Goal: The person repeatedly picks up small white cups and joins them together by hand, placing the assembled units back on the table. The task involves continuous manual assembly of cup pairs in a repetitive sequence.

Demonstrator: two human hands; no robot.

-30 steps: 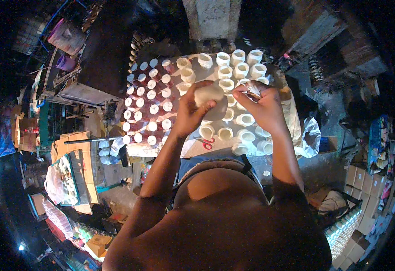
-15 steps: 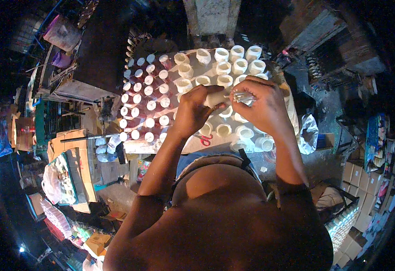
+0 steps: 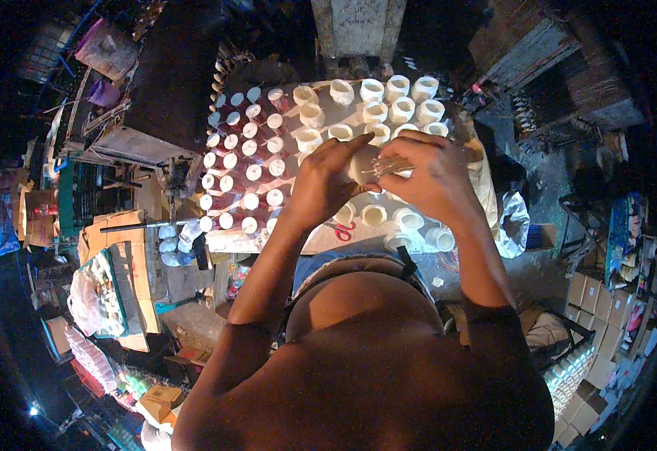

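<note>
Over the table, my left hand (image 3: 324, 180) is wrapped round a pale, rounded cup-like piece (image 3: 360, 161), partly hidden by my fingers. My right hand (image 3: 433, 169) pinches a bundle of thin pale sticks, like wicks (image 3: 394, 167), whose ends point at the pale piece. Whether the ends touch it, I cannot tell. Below and around both hands stand rows of white cups (image 3: 374, 216). To the left are rows of red glasses with white round tops (image 3: 253, 173). Red-handled scissors (image 3: 345, 231) lie on the table near its front edge.
The paper-covered table (image 3: 321, 242) reaches close to my waist. Two white cups (image 3: 439, 239) stand at its near right edge. A white sack (image 3: 513, 223) is on the floor to the right. Cardboard (image 3: 144, 289) and a dark cabinet (image 3: 170, 83) are at the left.
My right hand has turned and brought the sticks left, so their ends are at the pale piece. My left hand still holds that piece, now tilted more upright.
</note>
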